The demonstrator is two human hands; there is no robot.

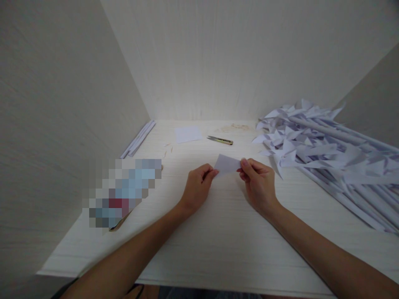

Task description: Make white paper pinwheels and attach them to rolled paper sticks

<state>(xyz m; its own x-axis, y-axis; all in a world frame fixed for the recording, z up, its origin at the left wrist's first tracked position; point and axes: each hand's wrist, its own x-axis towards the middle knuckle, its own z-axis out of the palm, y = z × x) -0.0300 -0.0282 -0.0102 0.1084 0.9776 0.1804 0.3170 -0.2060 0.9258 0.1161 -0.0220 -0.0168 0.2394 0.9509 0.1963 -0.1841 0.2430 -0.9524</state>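
Observation:
Both of my hands hold a small folded white paper piece [227, 164] just above the pale wooden desk [224, 232]. My left hand [198, 187] pinches its left end between thumb and fingers. My right hand [258, 182] pinches its right end. The paper lies roughly flat between them, at the middle of the desk.
A big heap of folded white paper windmills on rolled paper sticks [330, 158] fills the right side. Small thread snips [220, 140] and a white paper square [188, 134] lie farther back. Paper strips [139, 138] lean at the left wall. A blurred flat object [123, 192] lies left.

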